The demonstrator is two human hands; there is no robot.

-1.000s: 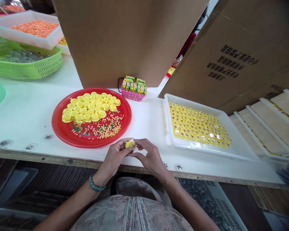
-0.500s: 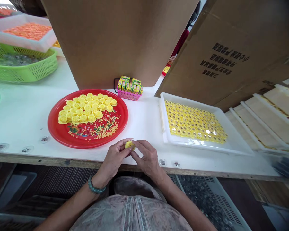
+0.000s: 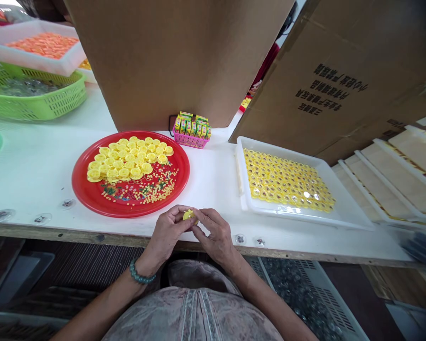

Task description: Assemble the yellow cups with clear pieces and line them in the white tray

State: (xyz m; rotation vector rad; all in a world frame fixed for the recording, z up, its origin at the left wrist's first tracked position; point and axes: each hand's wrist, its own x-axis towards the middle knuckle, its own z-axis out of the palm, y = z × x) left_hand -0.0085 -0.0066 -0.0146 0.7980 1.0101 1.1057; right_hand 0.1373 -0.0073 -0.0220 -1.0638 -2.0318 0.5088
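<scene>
Between my two hands, just above the table's front edge, is a small round yellow plastic piece [image 3: 189, 215]. My left hand [image 3: 166, 232] pinches it from the left with thumb and fingers. From the other side my right hand [image 3: 215, 233] grips it, fingertips on its upper rim. Parts of the piece are hidden by my fingers. Close by on the left lies a red round tray [image 3: 81, 189] with a heap of like yellow pieces [image 3: 128, 158] and many tiny yellow bits [image 3: 156, 192]. A white tray [image 3: 348, 220] to the right holds rows of yellow pieces with clear covers [image 3: 287, 182].
Clear domes with dark specks lie along the front edge, left [image 3: 41, 218] and right [image 3: 240, 239]. A pink basket [image 3: 191, 141] of small boxes stands behind. Cardboard sheets [image 3: 181, 61] wall the back. A green basket [image 3: 46, 102] is far left; stacked white trays [image 3: 394, 175] lean right.
Both hands stay together around the yellow piece, which has turned slightly between the fingers. The view has shifted a little; the trays have not visibly moved.
</scene>
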